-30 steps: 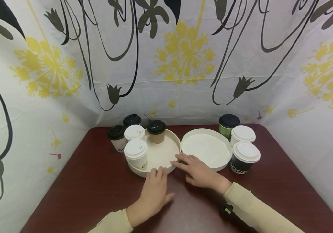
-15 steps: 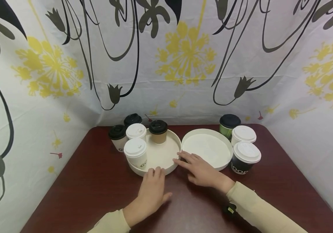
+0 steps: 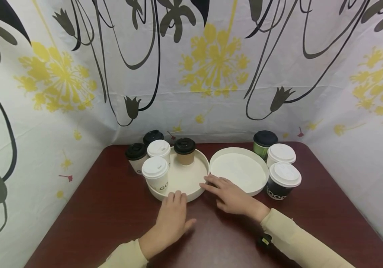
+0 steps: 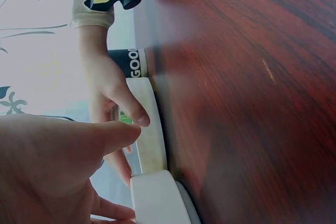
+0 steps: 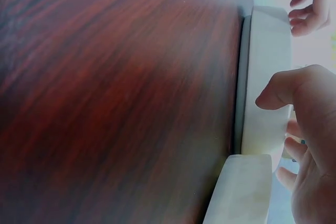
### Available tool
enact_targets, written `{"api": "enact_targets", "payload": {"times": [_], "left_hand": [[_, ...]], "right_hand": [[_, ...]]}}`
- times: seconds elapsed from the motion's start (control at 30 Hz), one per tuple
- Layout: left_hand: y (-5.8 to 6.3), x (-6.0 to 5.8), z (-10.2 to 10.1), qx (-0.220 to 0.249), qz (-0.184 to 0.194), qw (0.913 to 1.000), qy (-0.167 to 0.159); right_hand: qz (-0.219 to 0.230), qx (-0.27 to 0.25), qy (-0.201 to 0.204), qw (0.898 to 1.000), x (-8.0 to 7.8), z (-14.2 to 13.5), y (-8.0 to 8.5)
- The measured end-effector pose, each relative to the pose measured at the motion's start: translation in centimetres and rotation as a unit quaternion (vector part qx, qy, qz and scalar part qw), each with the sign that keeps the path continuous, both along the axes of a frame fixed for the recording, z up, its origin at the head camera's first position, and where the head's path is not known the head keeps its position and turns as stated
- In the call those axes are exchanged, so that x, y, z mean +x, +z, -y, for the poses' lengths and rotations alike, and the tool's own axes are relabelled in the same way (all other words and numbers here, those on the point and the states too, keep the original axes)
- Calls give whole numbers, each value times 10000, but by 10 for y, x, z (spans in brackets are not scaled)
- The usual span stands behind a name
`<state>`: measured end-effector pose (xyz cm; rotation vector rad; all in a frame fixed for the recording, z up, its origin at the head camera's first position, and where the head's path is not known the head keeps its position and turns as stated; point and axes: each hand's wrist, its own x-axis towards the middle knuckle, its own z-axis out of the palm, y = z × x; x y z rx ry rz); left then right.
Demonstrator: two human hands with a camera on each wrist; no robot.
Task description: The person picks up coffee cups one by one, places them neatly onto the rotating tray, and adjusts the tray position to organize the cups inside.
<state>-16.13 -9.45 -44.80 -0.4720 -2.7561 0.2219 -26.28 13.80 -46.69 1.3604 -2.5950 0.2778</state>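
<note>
Tray [image 3: 191, 178] sat flat on the table [image 3: 77, 230] at about 11 o'clock, 12 being the far edge. Inside: brown cup [image 3: 185, 152] between the tray's 12 and 1, white-lidded cup [image 3: 156, 175] at 8, second white-lidded cup [image 3: 159, 149] near 10, its base partly hidden. Other tray [image 3: 238, 171] lay at 1 o'clock, rims touching or nearly so. Left hand [image 3: 172, 217] had its fingertips on the tray's 6 o'clock rim, thumb off to the side, grip wide and pinching nothing. Right hand [image 3: 228, 195] reached the rim around 4 o'clock, fingers spread loosely; no pinch seen, and thumb contact with the wall couldn't be told. Step in hand looked like turning or steadying the tray by its near rim, a push with fingertips rather than a lift. Next move probably called for light, even pressure from 6 and 4 o'clock, keeping the cups upright and the other tray unbumped, or else simply letting go.
</note>
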Motion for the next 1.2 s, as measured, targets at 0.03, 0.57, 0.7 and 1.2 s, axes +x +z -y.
{"api": "enact_targets", "payload": {"times": [0.03, 0.57, 0.7, 1.2], "left_hand": [[1, 0, 0, 29, 28, 10000, -11], [8, -2, -11, 193, 411, 9989, -78], [6, -4, -12, -111, 247, 9996, 43], [0, -7, -8, -483, -373, 9981, -130]], "right_hand": [[-16, -8, 7, 10000, 0, 0, 0], [-112, -75, 56, 9999, 6, 5, -4], [-122, -39, 39, 9999, 9, 7, -3], [-559, -47, 113, 9984, 5, 9, -2]]}}
